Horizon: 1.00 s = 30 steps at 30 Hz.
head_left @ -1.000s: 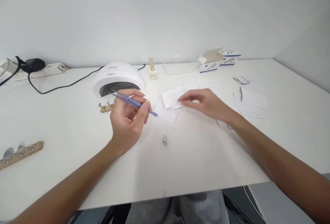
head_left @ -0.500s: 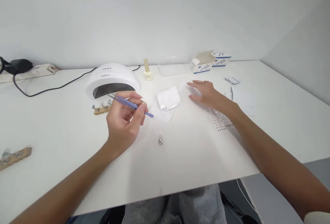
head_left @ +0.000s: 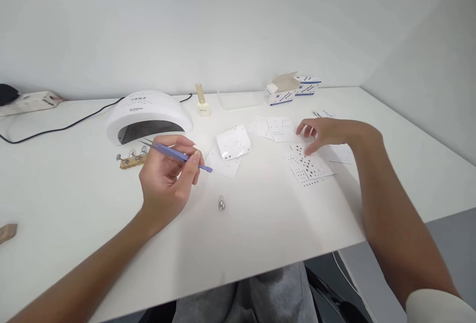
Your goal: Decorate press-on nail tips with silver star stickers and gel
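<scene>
1. Leftmost of the pieces near the white lamp (head_left: 148,107), right before its opening, sits a wooden-toned strip (head_left: 132,161) carrying clear tips on round metal mounts.
2. And here are the tweezers (head_left: 171,152), just in front of the lamp: slim, lilac-bodied, with bare metal prongs slightly parted.
3. Left hand (head_left: 167,174) now: palm turned up, fingers curled, thumb pressed over the shaft, a firm pinch on the tweezers. Their long axis runs slantwise; the prongs aim left and away from the person, towards the lamp's opening, the blunt end right and nearer the body.
4. To the lamp's right and nearer the person lies a clear nail tip (head_left: 221,204), silvery at its near end, long axis running roughly away from the body.
5. Beyond it, right of the lamp, a glossy white sheet (head_left: 233,140) bows upward over a flatter one.
6. Far right of the lamp, overlapping patterned sheets (head_left: 308,169), white with rows of dark marks, lie slantwise.
7. Over their far edge arches the right hand (head_left: 327,132), wrist bent, fingers half-bent and parted from the thumb. Whether the thumb touches paper, I can't tell.
</scene>
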Tool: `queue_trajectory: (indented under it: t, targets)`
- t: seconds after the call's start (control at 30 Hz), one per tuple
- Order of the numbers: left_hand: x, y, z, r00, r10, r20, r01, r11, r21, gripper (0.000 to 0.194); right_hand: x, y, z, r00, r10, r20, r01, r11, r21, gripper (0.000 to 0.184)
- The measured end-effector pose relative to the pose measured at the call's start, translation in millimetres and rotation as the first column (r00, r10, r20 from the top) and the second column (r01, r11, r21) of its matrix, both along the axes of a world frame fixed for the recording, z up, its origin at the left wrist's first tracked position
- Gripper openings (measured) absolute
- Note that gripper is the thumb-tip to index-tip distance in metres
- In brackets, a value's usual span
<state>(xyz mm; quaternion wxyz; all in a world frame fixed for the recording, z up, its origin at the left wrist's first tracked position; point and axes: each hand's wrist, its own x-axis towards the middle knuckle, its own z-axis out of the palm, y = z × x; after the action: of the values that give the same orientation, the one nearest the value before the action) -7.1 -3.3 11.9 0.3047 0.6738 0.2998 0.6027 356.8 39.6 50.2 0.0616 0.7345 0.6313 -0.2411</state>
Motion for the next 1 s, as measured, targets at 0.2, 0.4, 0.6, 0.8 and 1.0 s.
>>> queue_trajectory:
  t: [0.2, 0.4, 0.6, 0.8, 1.0]
  targets:
    - [0, 1, -0.9, 1.0, 0.005, 0.004, -0.005, 1.0, 0.007, 0.022, -2, 2, -1.1, 0.999, 0.042, -0.021, -0.043, 0.999, -0.033, 0.029]
    - [0, -1, -0.7, 0.998, 0.065, -0.011, -0.066, 0.996, -0.064, 0.018, -19, -11, 17.9, 0.901, 0.133, -0.413, 0.108, 0.853, 0.511, 0.034]
    - [-2, 0, 6.1, 0.97, 0.156, -0.188, -0.201, 0.947, -0.252, 0.017, -76, -13, 6.6, 0.653, 0.273, -0.706, 0.288, 0.773, 0.566, 0.026]
    - [-1, 3, 6.3, 0.908, 0.086, -0.409, -0.231, 0.919, -0.319, 0.02, -144, -36, -10.4, 0.486, 0.375, -0.79, 0.051, 0.89, 0.453, 0.026]
    - [-3, 9, -2.8, 0.972, -0.069, -0.223, -0.077, 0.807, -0.586, 0.035, -162, -40, -35.4, 0.285, 0.134, -0.949, 0.167, 0.968, 0.187, 0.019]
